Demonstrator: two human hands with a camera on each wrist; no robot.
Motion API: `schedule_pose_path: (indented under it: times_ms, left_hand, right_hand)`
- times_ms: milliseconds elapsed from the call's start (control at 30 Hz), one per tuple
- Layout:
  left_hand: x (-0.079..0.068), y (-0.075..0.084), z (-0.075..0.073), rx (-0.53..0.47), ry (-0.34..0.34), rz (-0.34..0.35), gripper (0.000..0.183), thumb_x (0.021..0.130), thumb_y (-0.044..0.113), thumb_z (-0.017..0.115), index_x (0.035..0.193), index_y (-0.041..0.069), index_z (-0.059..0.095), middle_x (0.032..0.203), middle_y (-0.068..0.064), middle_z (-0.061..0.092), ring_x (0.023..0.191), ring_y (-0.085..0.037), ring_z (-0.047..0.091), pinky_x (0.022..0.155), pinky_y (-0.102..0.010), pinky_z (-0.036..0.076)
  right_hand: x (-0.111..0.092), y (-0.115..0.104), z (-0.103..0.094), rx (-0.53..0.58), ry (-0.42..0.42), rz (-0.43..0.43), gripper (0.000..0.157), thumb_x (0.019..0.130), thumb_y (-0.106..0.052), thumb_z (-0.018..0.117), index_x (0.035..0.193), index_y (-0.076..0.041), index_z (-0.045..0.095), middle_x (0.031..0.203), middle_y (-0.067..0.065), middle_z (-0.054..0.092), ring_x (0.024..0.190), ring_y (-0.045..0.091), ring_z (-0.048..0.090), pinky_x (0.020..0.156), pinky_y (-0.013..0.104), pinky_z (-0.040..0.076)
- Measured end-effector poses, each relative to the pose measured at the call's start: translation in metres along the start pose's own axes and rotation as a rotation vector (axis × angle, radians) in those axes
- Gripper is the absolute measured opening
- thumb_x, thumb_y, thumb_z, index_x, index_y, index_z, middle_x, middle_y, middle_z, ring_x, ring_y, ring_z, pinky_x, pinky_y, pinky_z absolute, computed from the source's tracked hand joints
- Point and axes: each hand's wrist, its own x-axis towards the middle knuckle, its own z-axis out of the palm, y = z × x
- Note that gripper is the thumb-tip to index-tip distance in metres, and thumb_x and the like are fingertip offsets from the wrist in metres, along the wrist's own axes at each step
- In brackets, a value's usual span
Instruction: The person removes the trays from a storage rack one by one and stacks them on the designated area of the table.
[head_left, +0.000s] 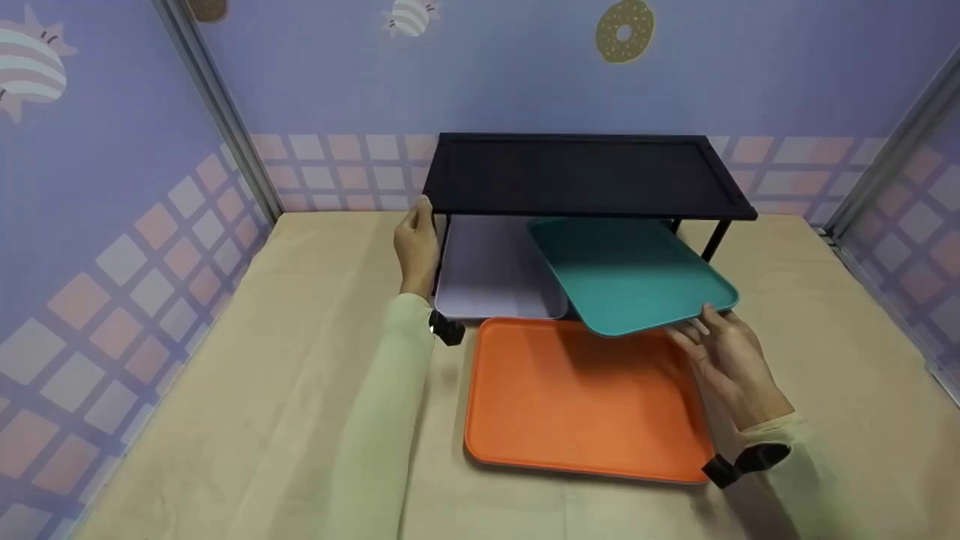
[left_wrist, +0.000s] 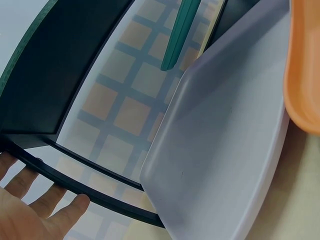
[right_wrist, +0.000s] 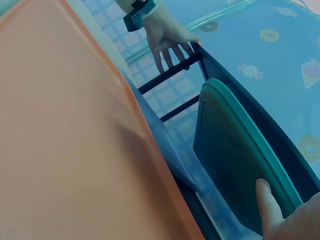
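My right hand (head_left: pixel 724 360) pinches the front right corner of a teal tray (head_left: pixel 630 277), thumb on top and fingers beneath. That tray is tilted, its far part under the top of a black rack (head_left: pixel 585 176). My left hand (head_left: pixel 417 244) holds the rack's front left corner; in the left wrist view its fingers (left_wrist: pixel 47 200) lie along the black leg. A pale lavender tray (head_left: pixel 491 274) lies under the rack on the left, partly overlapped by the teal one. In front, an orange tray (head_left: pixel 585 405) lies flat on the table.
The rack stands on a beige table (head_left: pixel 300 360) close to the patterned back wall (head_left: pixel 480 82). Side walls (head_left: pixel 82 187) meet the table at left and right. A slim black leg (head_left: pixel 716 240) holds up the rack's right end.
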Motion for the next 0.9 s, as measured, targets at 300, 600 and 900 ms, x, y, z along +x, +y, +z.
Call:
schedule_pose_path:
  times_ms: [300, 600, 900]
  left_hand:
    - [0.0008, -0.0002, -0.0011, -0.004, 0.0, 0.012, 0.046, 0.11, 0.04, 0.046, 0.072, 0.013, 0.049, 0.079, -0.001, 0.061, 0.076, -0.009, 0.054, 0.076, -0.025, 0.042]
    - [0.0005, -0.0002, -0.001, -0.02, 0.002, 0.019, 0.049, 0.109, 0.04, 0.047, 0.069, 0.017, 0.033, 0.064, 0.004, 0.028, 0.059, -0.009, 0.025, 0.065, -0.028, 0.028]
    - [0.001, 0.0004, -0.0015, -0.003, -0.001, 0.009, 0.047, 0.109, 0.04, 0.046, 0.07, 0.017, 0.038, 0.077, -0.003, 0.052, 0.073, -0.011, 0.044, 0.077, -0.027, 0.038]
  right_hand:
    - [-0.0025, -0.0003, -0.0027, -0.032, -0.003, -0.02, 0.074, 0.109, -0.023, 0.046, 0.164, -0.019, -0.004, 0.142, 0.002, 0.043, 0.118, 0.014, 0.065, 0.106, 0.035, 0.047]
    - [-0.0049, -0.0008, -0.0045, -0.048, 0.005, -0.02, 0.075, 0.109, -0.023, 0.046, 0.164, -0.018, -0.005, 0.14, 0.001, 0.044, 0.116, 0.014, 0.066, 0.103, 0.033, 0.051]
    - [-0.0073, -0.001, -0.0074, -0.109, 0.005, -0.022, 0.075, 0.109, -0.026, 0.045, 0.164, -0.016, -0.005, 0.145, 0.0, 0.039, 0.116, 0.011, 0.065, 0.103, 0.032, 0.05]
